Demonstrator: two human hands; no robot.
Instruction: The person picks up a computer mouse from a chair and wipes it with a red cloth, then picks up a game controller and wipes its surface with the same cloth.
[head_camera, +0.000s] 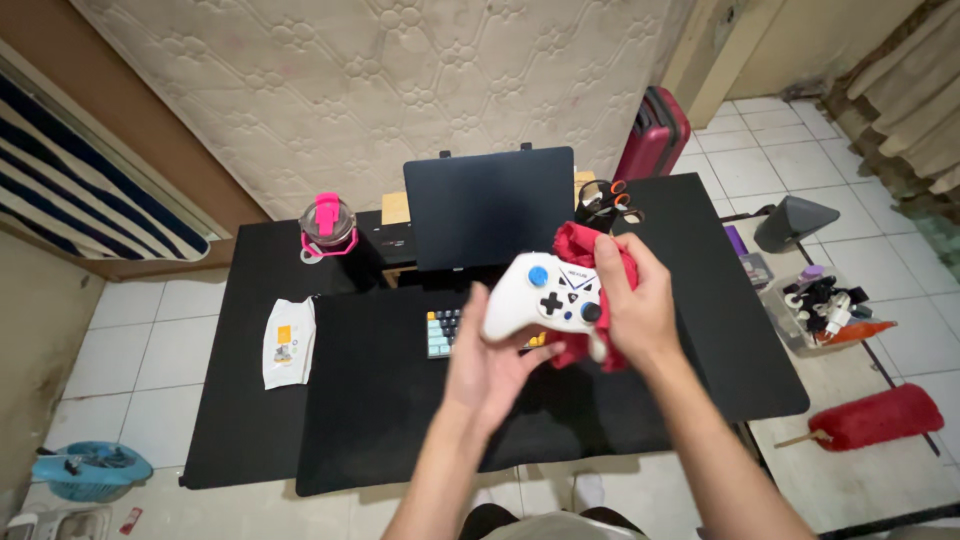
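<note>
We're mid-wipe: left hand (492, 362) cradles the white game controller (545, 295) from below, above the black desk (250, 400); right hand (632, 305) clamps the red cloth (578, 243) against its right grip. Left grip looks uncovered.

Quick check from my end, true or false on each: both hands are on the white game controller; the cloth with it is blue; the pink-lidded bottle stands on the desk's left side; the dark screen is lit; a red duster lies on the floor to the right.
1. Both hands are on the white game controller. True: the left hand supports it from below, the right hand grips its right side.
2. The cloth is blue. False: the cloth is red, bunched under the right hand.
3. The pink-lidded bottle stands on the desk's left side. True.
4. The dark screen is lit. False: it is dark.
5. A red duster lies on the floor to the right. True.
</note>
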